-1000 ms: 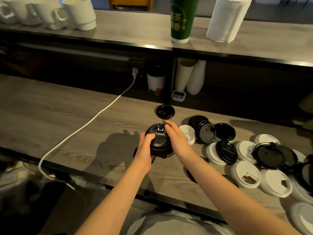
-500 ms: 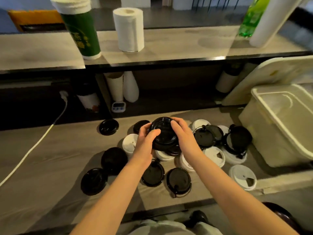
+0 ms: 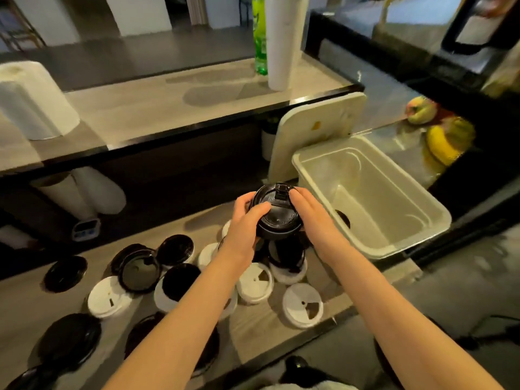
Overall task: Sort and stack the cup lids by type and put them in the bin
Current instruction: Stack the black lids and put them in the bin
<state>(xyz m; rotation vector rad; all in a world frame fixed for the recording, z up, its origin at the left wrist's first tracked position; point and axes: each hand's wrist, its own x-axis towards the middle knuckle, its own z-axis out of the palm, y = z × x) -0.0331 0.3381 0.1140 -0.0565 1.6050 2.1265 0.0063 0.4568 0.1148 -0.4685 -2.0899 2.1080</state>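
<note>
Black lid stack point(image 3: 277, 213) gripped between left hand point(image 3: 244, 220) and right hand point(image 3: 312, 218), fingers curled round it, beside bin point(image 3: 399, 237).

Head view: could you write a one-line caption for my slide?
Left hand and right hand hold a black lid stack near the open bin.

Your wood-grain bench point(image 3: 261, 325) carries a loose scatter of black lids point(image 3: 66, 273) and white lids point(image 3: 303, 305), some overlapping, from its left end to the middle. At its right end stands an open pale bin point(image 3: 399, 198). On the raised shelf point(image 3: 157, 108) behind stand a paper roll point(image 3: 31, 102) and a green bottle point(image 3: 260, 38).
</note>
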